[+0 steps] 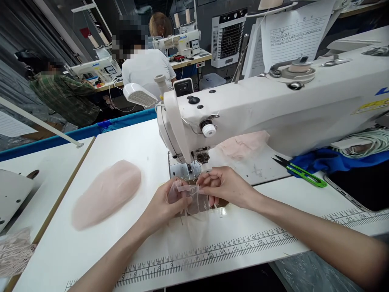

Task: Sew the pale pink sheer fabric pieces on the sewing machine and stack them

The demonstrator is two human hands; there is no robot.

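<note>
One sheer cloth (197, 203) is held just in front of the sewing machine (261, 99), the left hand (165, 204) pinching one side and the right hand (227, 186) the other in a fingertip grip. On the bench (146, 142), a pink oval cloth (107, 194) lies to the left, green scissors (304, 172) to the right.

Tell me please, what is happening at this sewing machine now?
A person is holding a small piece of sheer fabric with both hands, just in front of the needle area of the sewing machine. The left hand and the right hand both pinch it. A pale pink oval piece lies to the left on the table, and another pink piece is under the machine's arm. Green-handled snips lie at the right.
</note>
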